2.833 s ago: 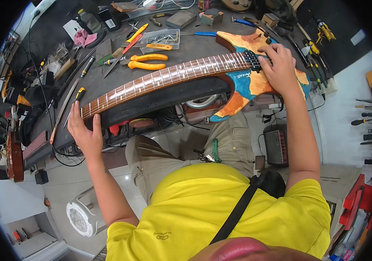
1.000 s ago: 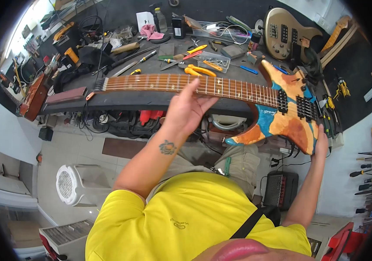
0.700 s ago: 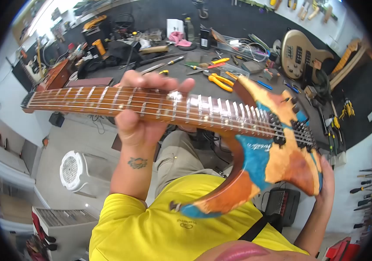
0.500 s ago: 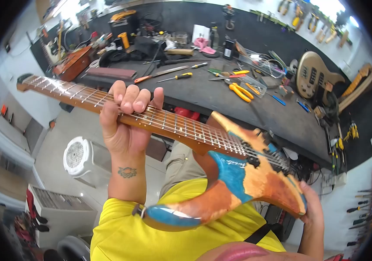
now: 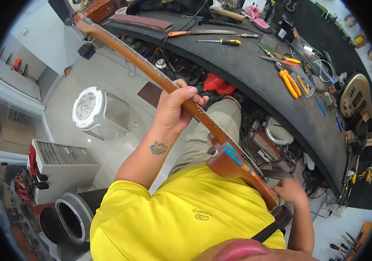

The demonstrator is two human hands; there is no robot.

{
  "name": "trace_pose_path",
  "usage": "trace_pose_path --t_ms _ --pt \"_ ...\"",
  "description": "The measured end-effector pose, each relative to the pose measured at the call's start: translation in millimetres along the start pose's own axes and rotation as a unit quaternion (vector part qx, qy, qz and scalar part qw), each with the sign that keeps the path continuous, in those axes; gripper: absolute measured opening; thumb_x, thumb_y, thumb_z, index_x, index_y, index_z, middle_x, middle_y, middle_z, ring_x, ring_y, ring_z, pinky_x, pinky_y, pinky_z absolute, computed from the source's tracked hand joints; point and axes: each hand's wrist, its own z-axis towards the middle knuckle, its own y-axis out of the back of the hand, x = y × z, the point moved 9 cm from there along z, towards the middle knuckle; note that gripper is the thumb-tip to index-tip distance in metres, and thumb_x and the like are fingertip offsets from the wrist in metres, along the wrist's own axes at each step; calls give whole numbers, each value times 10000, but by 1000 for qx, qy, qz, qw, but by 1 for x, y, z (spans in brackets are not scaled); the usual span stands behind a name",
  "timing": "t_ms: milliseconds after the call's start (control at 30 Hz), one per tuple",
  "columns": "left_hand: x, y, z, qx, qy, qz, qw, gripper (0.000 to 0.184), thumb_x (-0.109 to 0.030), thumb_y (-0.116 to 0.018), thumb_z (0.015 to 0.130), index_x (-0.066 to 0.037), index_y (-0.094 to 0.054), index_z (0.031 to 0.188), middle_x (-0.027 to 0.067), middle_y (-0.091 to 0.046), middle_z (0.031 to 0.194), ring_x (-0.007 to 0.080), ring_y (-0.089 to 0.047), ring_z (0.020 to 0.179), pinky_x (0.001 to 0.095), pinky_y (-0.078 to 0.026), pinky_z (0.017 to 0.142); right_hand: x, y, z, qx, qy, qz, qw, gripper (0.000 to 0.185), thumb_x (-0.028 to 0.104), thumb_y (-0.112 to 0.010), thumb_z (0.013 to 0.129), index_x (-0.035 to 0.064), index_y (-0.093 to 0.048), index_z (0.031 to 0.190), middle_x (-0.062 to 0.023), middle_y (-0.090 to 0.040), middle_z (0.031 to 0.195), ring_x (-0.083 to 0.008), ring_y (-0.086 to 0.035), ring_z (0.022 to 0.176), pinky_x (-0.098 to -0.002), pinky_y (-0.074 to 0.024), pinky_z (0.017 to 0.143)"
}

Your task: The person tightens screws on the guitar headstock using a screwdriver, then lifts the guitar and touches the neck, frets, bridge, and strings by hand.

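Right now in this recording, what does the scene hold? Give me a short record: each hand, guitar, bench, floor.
Left hand: wrapped around the guitar neck
Right hand: at the tail end of the body; contact unclear
Guitar: seen edge-on, neck pointing up and left in view
Bench: screwdriver, pliers, pink rag
Floor: white stool

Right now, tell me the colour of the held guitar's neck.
The guitar neck is orange-brown, showing best in the head view.
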Motion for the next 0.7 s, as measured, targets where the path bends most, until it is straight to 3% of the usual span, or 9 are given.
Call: trace_pose_path --t_ms 67,133,200,267,333,367,400,500,700 --pt "6 -21 6 33 7 22 999 185 -57 -715 861 -111 -544 815 40 -610 729 194 -646 733 466 -542 949 68 54 -12 -249 236 -172 923 365 316 -718 933 -44 -666 900 -159 -658 742 -222 -694 729 -372 -531 658" --pt "13 -33 14 56 6 29 998 195 -72 -732 859 -102 -543 820 48 -619 737 200 -654 754 466 -542 936 129 80 -11 -190 311 74 928 223 193 -728 938 -10 -640 902 -81 -650 768 -153 -633 744 -313 -506 686" --pt "27 -38 21 86 18 38 995 203 -78 -734 859 -96 -538 810 61 -627 739 221 -666 770 474 -545 926 153 64 32 -33 429 386 816 131 128 -693 964 33 -609 928 6 -613 826 -88 -556 774 -259 -470 730" --pt "30 -35 32 131 13 51 990 231 -186 -776 879 -89 -566 871 82 -654 820 252 -677 831 491 -534 951 170 45 64 4 430 451 782 76 100 -668 978 63 -602 969 54 -582 875 -54 -535 818 -240 -452 765" --pt "26 -51 28 248 37 -58 966 324 -327 -793 903 -79 -612 1007 99 -666 951 285 -669 932 509 -517 976 176 37 79 23 415 452 789 103 127 -682 977 62 -604 958 40 -582 878 -59 -535 813 -244 -450 763" --pt "14 -57 26 328 24 -56 943 469 -474 -772 913 -106 -633 1170 78 -654 1087 287 -631 1052 485 -492 977 177 36 80 40 433 462 773 119 140 -693 972 62 -605 954 31 -579 898 -64 -537 831 -246 -450 771" --pt "11 -51 33 317 25 -55 946 469 -474 -772 913 -106 -633 1170 78 -654 1087 287 -631 1052 485 -492 977 175 35 82 55 448 474 756 136 153 -705 967 63 -605 950 21 -577 917 -69 -540 849 -249 -450 779" --pt "0 -58 30 446 -25 -61 893 521 -571 -749 901 -176 -661 1229 12 -631 1155 227 -571 1075 378 -435 899 170 39 84 73 508 464 722 203 182 -761 924 38 -620 908 -37 -571 965 -132 -552 882 -267 -449 797" --pt "-2 -63 45 412 -50 -57 908 443 -538 -734 932 -164 -659 1158 1 -625 1083 194 -544 1006 349 -417 859 162 46 99 88 493 479 721 215 153 -813 877 6 -657 875 -60 -593 962 -151 -571 879 -287 -467 796"
